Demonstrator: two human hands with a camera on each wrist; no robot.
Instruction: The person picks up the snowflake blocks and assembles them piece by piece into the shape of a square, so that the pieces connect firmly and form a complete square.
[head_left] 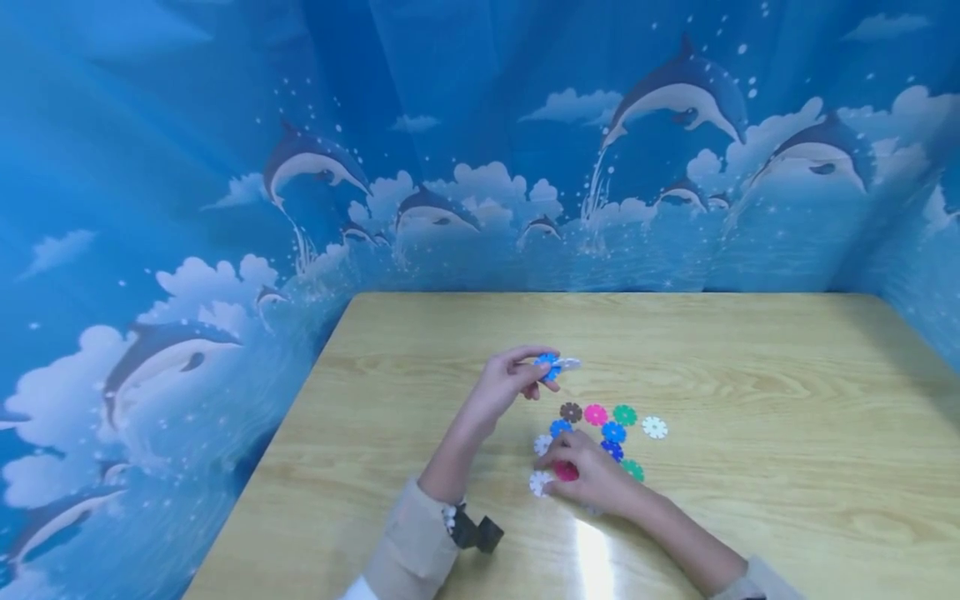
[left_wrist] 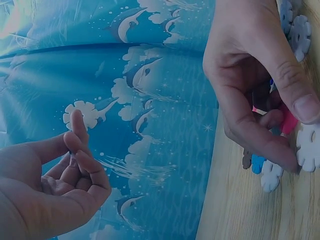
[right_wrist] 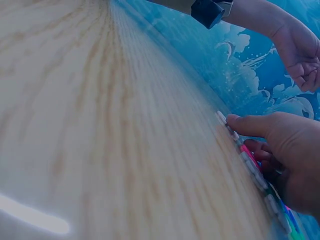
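the white disc (head_left: pixel 538 484) lies on the table (head_left: pixel 750 500), well in from its left edge. my right hand (head_left: pixel 590 475) has thumb and finger close about the rim; from here i cannot tell whether they pinch. my left hand (head_left: pixel 504 387) pinches a blue disc (head_left: pixel 553 372), a pale disc (head_left: pixel 572 364) against it. i judge the step as picking up; the next move calls for a firm rim pinch. i can read no writing.

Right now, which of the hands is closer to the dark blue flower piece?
Right. The right hand is beside the dark blue flower piece; the left hand is farther off, forward and to its left.
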